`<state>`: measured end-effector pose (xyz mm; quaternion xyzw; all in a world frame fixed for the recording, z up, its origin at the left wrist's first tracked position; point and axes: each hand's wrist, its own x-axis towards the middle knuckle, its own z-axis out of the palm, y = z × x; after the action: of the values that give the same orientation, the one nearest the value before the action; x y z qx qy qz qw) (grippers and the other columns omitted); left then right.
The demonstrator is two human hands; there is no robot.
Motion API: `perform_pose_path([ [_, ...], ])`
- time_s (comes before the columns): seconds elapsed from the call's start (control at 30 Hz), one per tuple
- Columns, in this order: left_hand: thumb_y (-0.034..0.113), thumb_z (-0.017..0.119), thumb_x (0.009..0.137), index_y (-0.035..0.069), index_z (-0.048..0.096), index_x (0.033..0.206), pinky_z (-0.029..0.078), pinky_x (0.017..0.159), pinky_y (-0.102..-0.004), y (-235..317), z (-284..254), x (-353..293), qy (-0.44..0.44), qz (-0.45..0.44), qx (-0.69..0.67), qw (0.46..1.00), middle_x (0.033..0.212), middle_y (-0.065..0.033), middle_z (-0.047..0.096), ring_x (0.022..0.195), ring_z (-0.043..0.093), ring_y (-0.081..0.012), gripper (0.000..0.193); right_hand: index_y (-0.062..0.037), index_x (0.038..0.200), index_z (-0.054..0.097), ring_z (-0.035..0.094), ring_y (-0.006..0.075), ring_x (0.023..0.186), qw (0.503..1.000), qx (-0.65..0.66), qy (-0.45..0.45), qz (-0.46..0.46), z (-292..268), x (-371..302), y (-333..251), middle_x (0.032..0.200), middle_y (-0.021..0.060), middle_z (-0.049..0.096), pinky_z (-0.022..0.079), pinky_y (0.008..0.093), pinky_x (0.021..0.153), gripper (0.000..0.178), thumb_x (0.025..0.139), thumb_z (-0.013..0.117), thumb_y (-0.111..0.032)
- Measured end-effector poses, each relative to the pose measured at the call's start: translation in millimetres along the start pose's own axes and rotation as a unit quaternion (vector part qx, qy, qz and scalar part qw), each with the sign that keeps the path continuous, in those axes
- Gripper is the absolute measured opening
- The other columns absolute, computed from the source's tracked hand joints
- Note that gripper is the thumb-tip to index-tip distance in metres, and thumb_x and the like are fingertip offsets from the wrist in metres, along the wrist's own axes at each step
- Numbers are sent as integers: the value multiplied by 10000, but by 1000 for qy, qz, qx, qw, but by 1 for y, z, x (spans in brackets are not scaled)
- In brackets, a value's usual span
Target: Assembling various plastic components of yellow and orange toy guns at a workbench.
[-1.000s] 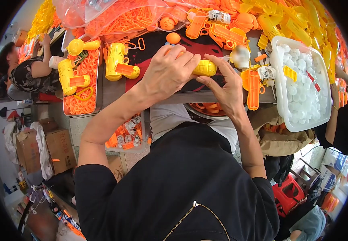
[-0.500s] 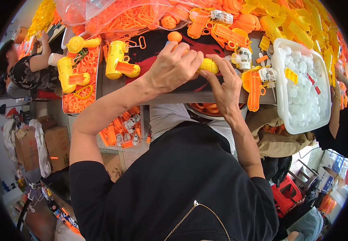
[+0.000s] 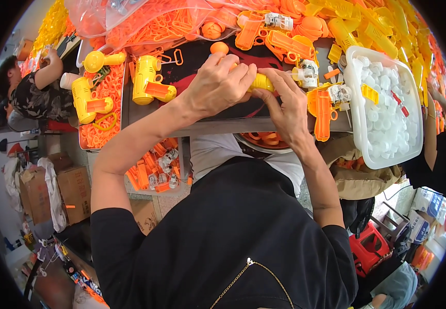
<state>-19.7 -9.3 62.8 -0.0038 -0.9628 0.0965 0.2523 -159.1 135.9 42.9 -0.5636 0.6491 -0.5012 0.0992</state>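
Over the dark mat, both my hands grip a yellow ribbed plastic toy body [image 3: 262, 82]. My left hand [image 3: 222, 85] is closed over its left side and hides most of it. My right hand [image 3: 284, 100] holds the right end, thumb below and fingers above. An orange rounded piece [image 3: 219, 48] shows just beyond my left knuckles; whether it joins the toy body, I cannot tell. Left of my hands lies a yellow gun-shaped toy housing [image 3: 145, 77] with an orange handle panel. Right of them is an orange half-shell [image 3: 323, 110] with a clear-and-white mechanism.
A white tub [image 3: 359, 103] of translucent caps stands at the right. At the left, a tray of orange links [image 3: 96, 136] carries more yellow toy parts. Orange and yellow parts [image 3: 377, 36] heap along the far side. Other people [image 3: 29, 92] sit at left and right.
My hands keep their grip on the yellow toy body, with only small shifts of the fingers. The view has shifted slightly.
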Motion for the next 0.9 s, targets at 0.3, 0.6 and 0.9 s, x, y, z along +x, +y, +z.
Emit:
perform_pose_path([
  [0.3,295,803,690,0,679,1101,521,843,-391,2,-1,0,-3,21,19,1000,894,-67,669,921,627,-247,520,-35,1263,634,645,280,979,999,11,23,-27,-1,-5,-1,1149,148,662,517,355,877,433,846,746,-62],
  [0.6,281,803,656,-2,682,1092,522,838,-383,6,1,0,-16,9,25,1000,881,-65,661,915,630,-243,534,-26,1229,647,643,251,962,999,31,41,2,6,-9,3,1108,132,659,516,333,851,411,834,756,-50],
  [0.9,333,758,729,-10,674,1095,503,940,-424,15,-1,5,-55,25,97,994,867,-82,661,955,641,-258,508,-19,1217,653,651,228,945,998,38,46,22,5,-15,3,1094,125,665,520,322,839,405,827,760,-39],
])
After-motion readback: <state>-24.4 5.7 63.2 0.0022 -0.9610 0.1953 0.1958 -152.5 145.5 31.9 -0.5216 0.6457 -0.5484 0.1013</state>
